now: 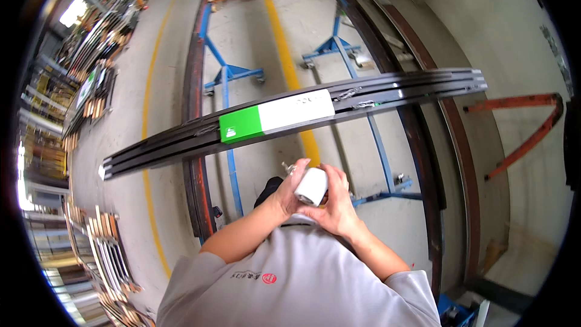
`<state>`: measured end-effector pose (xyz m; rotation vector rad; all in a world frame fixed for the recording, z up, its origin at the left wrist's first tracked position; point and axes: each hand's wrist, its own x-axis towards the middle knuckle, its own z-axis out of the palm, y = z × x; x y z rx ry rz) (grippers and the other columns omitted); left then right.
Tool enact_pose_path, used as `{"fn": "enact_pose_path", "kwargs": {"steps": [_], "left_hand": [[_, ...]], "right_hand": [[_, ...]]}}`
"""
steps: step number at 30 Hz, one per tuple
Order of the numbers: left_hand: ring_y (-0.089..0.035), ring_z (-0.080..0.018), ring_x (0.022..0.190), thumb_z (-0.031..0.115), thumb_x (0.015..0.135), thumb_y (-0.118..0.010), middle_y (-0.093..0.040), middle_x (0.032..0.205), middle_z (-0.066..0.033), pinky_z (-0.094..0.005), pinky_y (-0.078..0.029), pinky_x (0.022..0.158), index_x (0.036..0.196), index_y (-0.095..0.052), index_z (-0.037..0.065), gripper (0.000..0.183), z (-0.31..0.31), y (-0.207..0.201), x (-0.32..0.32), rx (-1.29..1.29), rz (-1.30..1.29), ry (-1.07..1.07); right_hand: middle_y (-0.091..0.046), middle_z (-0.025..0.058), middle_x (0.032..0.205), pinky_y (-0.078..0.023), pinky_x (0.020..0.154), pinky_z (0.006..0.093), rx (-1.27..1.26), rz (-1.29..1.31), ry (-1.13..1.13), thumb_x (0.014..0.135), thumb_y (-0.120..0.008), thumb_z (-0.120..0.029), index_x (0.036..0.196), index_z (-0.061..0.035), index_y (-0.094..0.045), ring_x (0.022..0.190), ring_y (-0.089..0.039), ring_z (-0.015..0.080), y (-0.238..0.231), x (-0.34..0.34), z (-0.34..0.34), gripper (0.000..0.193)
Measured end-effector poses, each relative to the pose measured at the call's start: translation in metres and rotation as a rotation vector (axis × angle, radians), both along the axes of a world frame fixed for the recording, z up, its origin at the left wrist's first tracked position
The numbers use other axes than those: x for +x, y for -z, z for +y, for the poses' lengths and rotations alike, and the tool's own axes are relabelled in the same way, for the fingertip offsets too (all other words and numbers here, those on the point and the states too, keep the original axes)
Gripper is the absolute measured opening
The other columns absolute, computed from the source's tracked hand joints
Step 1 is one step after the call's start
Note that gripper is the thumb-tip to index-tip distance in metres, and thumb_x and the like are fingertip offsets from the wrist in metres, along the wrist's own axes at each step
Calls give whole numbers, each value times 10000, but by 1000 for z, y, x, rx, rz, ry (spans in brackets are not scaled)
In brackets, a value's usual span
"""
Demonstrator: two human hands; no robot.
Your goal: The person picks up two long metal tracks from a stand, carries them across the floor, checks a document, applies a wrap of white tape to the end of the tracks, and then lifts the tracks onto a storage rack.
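Note:
Close to my chest, both hands are closed around a white, roughly cylindrical object [313,185]; its exact kind cannot be made out. My left hand [289,192] wraps its left side, and a small silvery bit [288,168] shows by those fingers. On the other side, the fingers of my right hand [339,203] curl round it. Beyond the hands, a bundle of long black profiles [405,89] lies crosswise, apart from both hands. A green and white label or sleeve [296,111] covers its middle, with dark twisted ties on either side.
Two long dark rails, one left [193,127] and one right [423,157], carry the bundle. Blue wheeled stands [227,72] are under them. A red-orange bracket [520,103] juts from the right. Stacked profiles [106,230] line the left, past a yellow floor line [146,145].

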<state>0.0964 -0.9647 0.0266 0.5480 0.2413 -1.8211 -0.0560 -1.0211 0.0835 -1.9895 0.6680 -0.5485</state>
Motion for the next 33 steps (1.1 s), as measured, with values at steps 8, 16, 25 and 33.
{"fn": "enact_pose_path", "kwargs": {"steps": [8,16,25,33], "left_hand": [[-578,-286,1235,562,1004,-256,-616,1328,-147,-404,-429,1089,1409,-517,-7,746,-85,-5,50,-238,-191,227],[-674,-405,869,349,925,-626,-660,931,-275,-434,-539,765,1223,-567,-148,583,-122,-14,74,-908,-1654,397],[-659,-412,698,117,938,-572,-666,766,-213,-475,-533,624,944,-640,-11,144,-140,-23,105,-849,-1976,586],[-627,-386,700,210,1036,-517,-623,794,-237,-404,-505,641,1021,-665,-38,288,-292,-23,207,-817,-2298,121]], "right_hand": [[-576,214,1171,-472,941,475,-172,47,672,644,-868,-140,1321,14,-483,1086,-551,412,25,48,-43,794],[-567,231,1085,-474,869,490,-320,170,770,621,-826,-53,1297,70,-483,985,-538,418,32,70,-52,768],[-579,204,1101,-479,864,471,-180,-41,710,538,-872,-29,1259,27,-502,1006,-551,415,57,78,-56,813],[-603,202,1145,-479,884,455,-209,-212,887,637,-852,-13,1290,44,-469,1013,-567,399,70,84,-97,760]]}}
